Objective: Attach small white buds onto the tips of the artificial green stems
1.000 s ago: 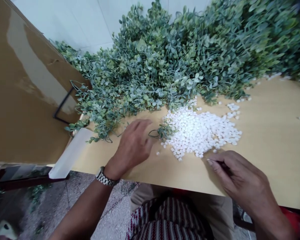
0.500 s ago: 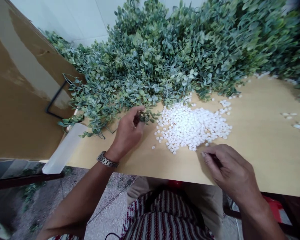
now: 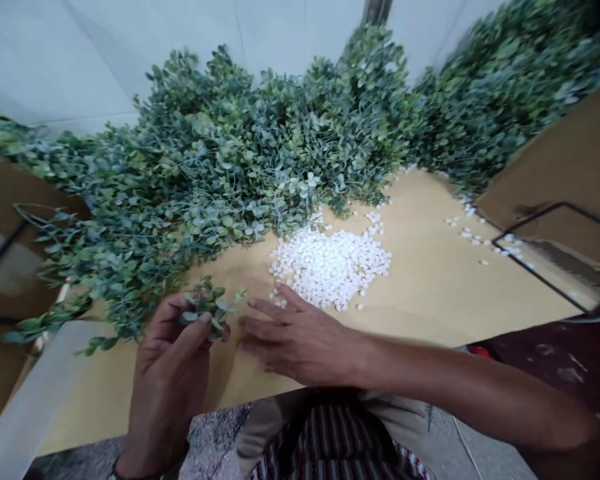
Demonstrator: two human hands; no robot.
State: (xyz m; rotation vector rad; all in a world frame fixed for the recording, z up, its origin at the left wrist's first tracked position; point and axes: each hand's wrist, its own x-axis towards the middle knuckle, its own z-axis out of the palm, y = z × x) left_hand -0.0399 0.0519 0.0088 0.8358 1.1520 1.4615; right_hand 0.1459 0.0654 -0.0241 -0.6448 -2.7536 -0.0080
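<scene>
My left hand (image 3: 173, 373) is closed on a small sprig of artificial leaves (image 3: 207, 310), its thumb and fingers pinching the stem above the table. Close to the sprig's right side, my right hand (image 3: 305, 337) reaches left with its fingers spread and slightly blurred; nothing shows in it. Just beyond the right hand lies a pile of small white plastic pieces (image 3: 330, 267), some loose at its edges. A large heap of green artificial foliage (image 3: 260, 147) stretches along the back of the table.
The pale wooden table (image 3: 430, 293) runs across in front of me. Cardboard boxes stand at the left (image 3: 10, 247) and right (image 3: 570, 160), with black metal frames beside them. A translucent plastic strip (image 3: 45, 380) lies at the left edge. More white pieces (image 3: 470, 230) are scattered right.
My view has turned to the right. The left hand has lifted the sprig closer to me. My right hand has moved left towards it, and its pinched fingers have spread.
</scene>
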